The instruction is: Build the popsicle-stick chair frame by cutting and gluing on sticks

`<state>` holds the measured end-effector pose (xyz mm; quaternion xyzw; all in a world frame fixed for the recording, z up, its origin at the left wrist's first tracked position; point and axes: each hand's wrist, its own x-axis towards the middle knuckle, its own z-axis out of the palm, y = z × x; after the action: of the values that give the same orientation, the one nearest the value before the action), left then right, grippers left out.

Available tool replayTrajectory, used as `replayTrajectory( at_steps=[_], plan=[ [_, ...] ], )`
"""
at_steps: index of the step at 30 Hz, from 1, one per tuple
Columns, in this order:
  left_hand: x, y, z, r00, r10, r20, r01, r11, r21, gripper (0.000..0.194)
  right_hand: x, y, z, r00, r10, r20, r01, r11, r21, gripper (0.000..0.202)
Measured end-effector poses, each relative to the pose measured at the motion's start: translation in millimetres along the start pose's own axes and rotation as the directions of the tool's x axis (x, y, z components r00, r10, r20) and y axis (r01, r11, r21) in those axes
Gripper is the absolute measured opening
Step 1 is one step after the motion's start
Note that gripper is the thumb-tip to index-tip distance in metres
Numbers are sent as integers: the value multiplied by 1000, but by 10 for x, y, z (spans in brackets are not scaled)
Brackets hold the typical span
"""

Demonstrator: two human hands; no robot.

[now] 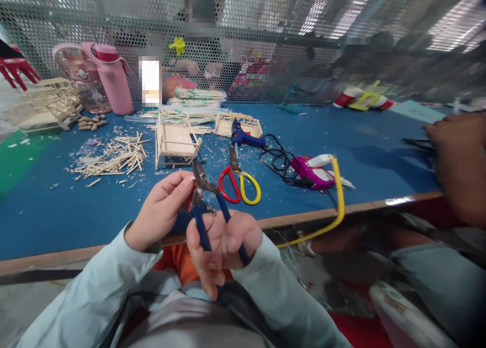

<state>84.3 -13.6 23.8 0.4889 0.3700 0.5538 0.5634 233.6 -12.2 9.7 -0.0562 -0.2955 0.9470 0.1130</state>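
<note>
My right hand (245,231) is wrapped around the blue handles of cutting pliers (205,182), which point up and away from me over the table's front edge. The handles are spread apart. Beside the plier jaws, my left hand (159,208) is closed in a pinch. Only a tiny pale bit shows at its fingertips, too small to name. Just beyond the pliers stands a small frame model made of wooden sticks (176,140). Scissors (239,183) with one red and one yellow loop lie to the right of the jaws.
Cut stick pieces (121,158) lie scattered on the left. A blue glue gun (245,137), a second stick model (224,125) and a magenta tool (313,173) with a yellow strip are farther right. Pink bottle (116,82) at back left. Another person's blurred arm (461,165) is at right.
</note>
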Motion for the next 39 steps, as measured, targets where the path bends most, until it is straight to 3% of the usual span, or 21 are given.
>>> replayTrajectory(
  at_steps=[3, 5, 7, 8, 9, 10, 11, 12, 13, 14, 15, 16, 19, 21, 23, 25, 27, 30, 34, 37, 39],
  plan=[
    [3, 22, 42, 992, 42, -122, -33, 996, 77, 29, 22, 122, -68, 995, -23, 102, 21, 1000, 22, 54],
    [26, 9, 46, 968, 62, -243, -43, 995, 86, 32, -72, 168, -67, 994, -39, 107, 43, 998, -41, 67],
    [48, -44, 22, 944, 43, -328, -25, 998, 57, 30, -284, 145, -11, 999, -46, -26, 39, 973, -229, 82],
    [52, -80, 2, 935, 28, -354, -15, 999, 40, 28, -420, 104, 29, 982, -79, -171, 8, 925, -381, 86],
    [51, -119, -21, 933, 17, -359, -2, 999, 43, 26, -561, 47, 68, 928, -159, -337, -49, 844, -534, 84],
    [43, -154, -43, 933, 16, -359, 7, 998, 62, 25, -691, -22, 101, 872, -233, -431, -78, 802, -592, 80],
    [31, -184, -62, 935, 16, -354, 20, 995, 98, 25, -800, -99, 121, 792, -322, -519, -121, 751, -650, 72],
    [15, -206, -75, 938, 20, -347, 34, 988, 150, 25, -878, -178, 124, 539, -539, -647, -330, 572, -751, 62],
    [-1, -220, -82, 939, 30, -343, 45, 977, 209, 25, -923, -256, 108, 317, -676, -665, -593, 406, -695, 62],
    [-18, -228, -83, 941, 41, -337, 56, 961, 271, 25, -937, -330, 73, 181, -738, -650, -786, 289, -547, 60],
    [-32, -230, -79, 943, 54, -330, 63, 941, 332, 25, -926, -396, 24, 89, -783, -615, -912, 184, -367, 59],
    [-43, -230, -72, 945, 70, -320, 63, 920, 386, 25, -898, -454, -34, 62, -788, -613, -969, 100, -227, 57],
    [-58, -225, -52, 946, 115, -304, 49, 873, 485, 26, -782, -561, -188, 92, -795, -600, -996, -74, -55, 53],
    [-55, -225, -49, 944, 126, -306, 48, 861, 506, 28, -708, -577, -217, 126, -875, -467, -991, -130, -24, 53],
    [-50, -227, -52, 946, 125, -300, 50, 857, 514, 29, -625, -566, -184, 186, -937, -297, -982, -167, -89, 47],
    [-47, -229, -55, 948, 129, -292, 45, 852, 522, 30, -514, -557, -129, 235, -941, -244, -954, -176, -242, 40],
    [-46, -233, -56, 944, 141, -297, 40, 848, 529, 29, -385, -571, -99, 252, -901, -353, -936, -134, -325, 37],
    [-46, -243, -62, 937, 148, -316, 42, 851, 524, 28, -230, -622, -130, 227, -818, -528, -966, -122, -226, 43],
    [-50, -252, -66, 937, 140, -320, 41, 867, 497, 29, -172, -663, -203, 253, -795, -551, -960, -138, -242, 36],
    [-51, -245, -43, 938, 148, -313, 23, 875, 483, 27, -135, -691, -244, 227, -801, -554, -963, -100, -250, 48],
    [-49, -233, -26, 939, 152, -310, 13, 882, 472, 26, -101, -718, -259, 235, -796, -557, -957, -90, -276, 52]
  ],
)
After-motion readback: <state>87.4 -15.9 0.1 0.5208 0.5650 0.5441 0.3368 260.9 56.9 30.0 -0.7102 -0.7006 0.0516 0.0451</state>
